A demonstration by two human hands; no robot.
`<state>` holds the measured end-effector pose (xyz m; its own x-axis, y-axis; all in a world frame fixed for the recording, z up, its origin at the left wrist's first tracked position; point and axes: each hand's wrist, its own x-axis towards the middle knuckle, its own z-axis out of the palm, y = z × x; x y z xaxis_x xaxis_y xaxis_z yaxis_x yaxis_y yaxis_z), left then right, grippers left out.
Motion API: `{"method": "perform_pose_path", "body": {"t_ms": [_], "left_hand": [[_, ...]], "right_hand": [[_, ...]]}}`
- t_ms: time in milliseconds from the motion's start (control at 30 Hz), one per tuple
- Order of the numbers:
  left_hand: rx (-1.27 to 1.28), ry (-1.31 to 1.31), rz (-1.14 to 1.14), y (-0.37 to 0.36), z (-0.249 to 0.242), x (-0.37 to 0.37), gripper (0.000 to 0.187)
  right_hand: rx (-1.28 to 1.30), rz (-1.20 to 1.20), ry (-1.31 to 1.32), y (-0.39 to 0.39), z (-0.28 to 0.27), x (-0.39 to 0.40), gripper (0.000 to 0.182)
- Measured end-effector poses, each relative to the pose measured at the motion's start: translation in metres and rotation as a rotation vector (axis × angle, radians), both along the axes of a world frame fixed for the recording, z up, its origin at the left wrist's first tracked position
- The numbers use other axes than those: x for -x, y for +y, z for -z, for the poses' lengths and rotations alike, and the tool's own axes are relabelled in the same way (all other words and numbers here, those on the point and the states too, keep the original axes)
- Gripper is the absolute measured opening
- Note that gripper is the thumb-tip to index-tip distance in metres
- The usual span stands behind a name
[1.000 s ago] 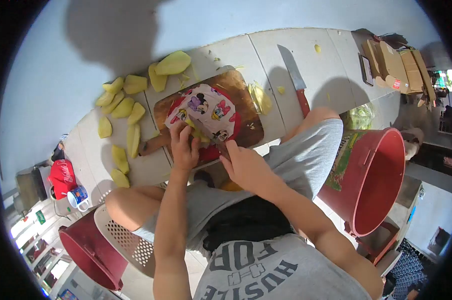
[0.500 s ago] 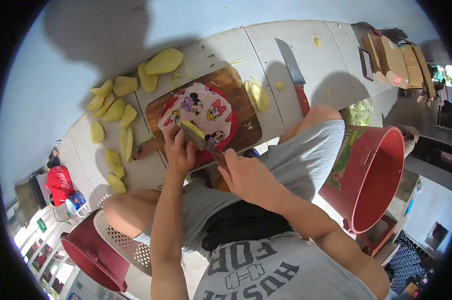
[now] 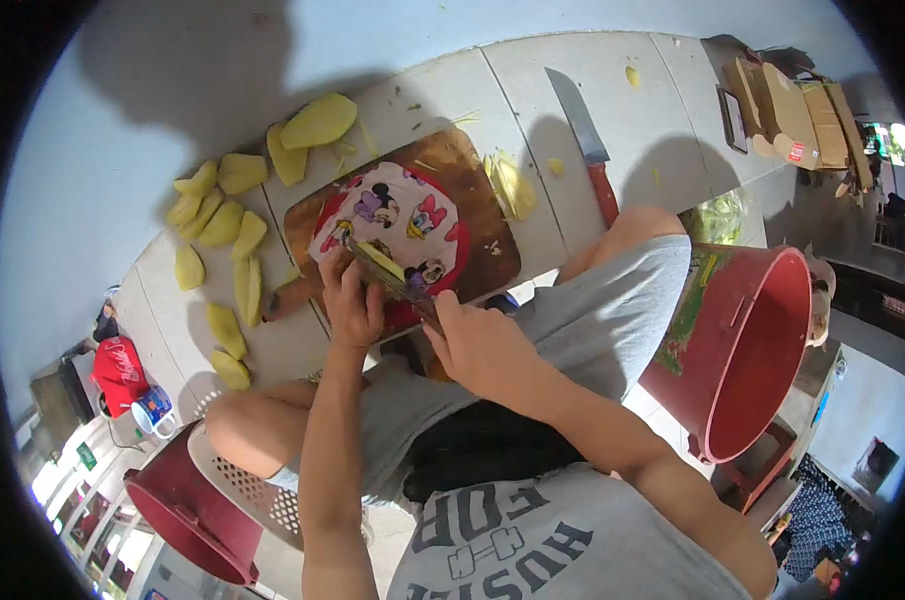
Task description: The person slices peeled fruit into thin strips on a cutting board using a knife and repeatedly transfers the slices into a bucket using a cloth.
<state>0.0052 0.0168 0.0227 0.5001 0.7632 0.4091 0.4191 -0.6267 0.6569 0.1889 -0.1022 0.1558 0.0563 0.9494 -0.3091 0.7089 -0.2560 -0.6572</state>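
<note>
My right hand (image 3: 473,340) grips the handle of a knife (image 3: 388,275) whose blade lies across a yellow potato piece (image 3: 383,262). My left hand (image 3: 348,300) pins that piece down on a cartoon-printed plate (image 3: 398,215). The plate rests on a wooden cutting board (image 3: 473,205) on a tiled ledge. Thin cut slices (image 3: 508,185) lie at the board's right edge.
Several peeled potato wedges (image 3: 228,225) lie on the tiles left of the board. A second knife with a red handle (image 3: 588,150) lies to the right. A red bucket (image 3: 748,350) stands by my right knee, another red bucket (image 3: 188,505) and a white basket at lower left.
The knife blade has swung to the left over the potato piece and both hands have shifted slightly left. The view has tilted a little.
</note>
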Motion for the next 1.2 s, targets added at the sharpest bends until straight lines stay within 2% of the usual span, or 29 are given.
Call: {"method": "perform_pose_path", "body": {"t_ms": [67,167,400,500,567,767,867,967,1067,1200], "left_hand": [[-0.006,0.009,0.007,0.000,-0.002,0.001,0.036],[-0.018,0.002,0.013,0.001,-0.003,-0.001,0.034],[0.030,-0.036,0.017,-0.002,0.002,0.000,0.035],[0.059,-0.064,0.022,-0.001,0.001,-0.002,0.033],[0.057,-0.034,0.018,-0.007,-0.001,0.002,0.034],[0.026,-0.009,-0.014,-0.003,0.005,0.003,0.040],[0.011,-0.048,-0.010,-0.003,0.008,0.001,0.040],[0.003,-0.057,-0.013,-0.003,0.002,-0.001,0.036],[-0.064,-0.059,0.000,0.005,-0.005,-0.005,0.032],[-0.006,-0.071,-0.026,-0.003,0.002,-0.002,0.032]], "right_hand": [[-0.077,-0.022,-0.038,-0.003,-0.018,-0.002,0.027],[-0.013,-0.023,-0.036,-0.004,-0.033,-0.001,0.027],[-0.043,0.001,-0.081,0.005,0.013,0.005,0.026],[0.072,-0.013,-0.085,0.018,0.023,0.001,0.026],[-0.017,-0.015,-0.090,0.010,0.018,0.001,0.027],[0.017,-0.014,0.027,0.001,-0.034,-0.001,0.026],[0.011,-0.010,0.051,0.000,-0.025,-0.001,0.025],[-0.026,-0.003,-0.052,0.008,0.019,0.008,0.028],[0.089,-0.010,-0.082,0.017,0.025,0.009,0.029],[-0.001,-0.017,-0.089,0.015,0.027,0.003,0.029]]}}
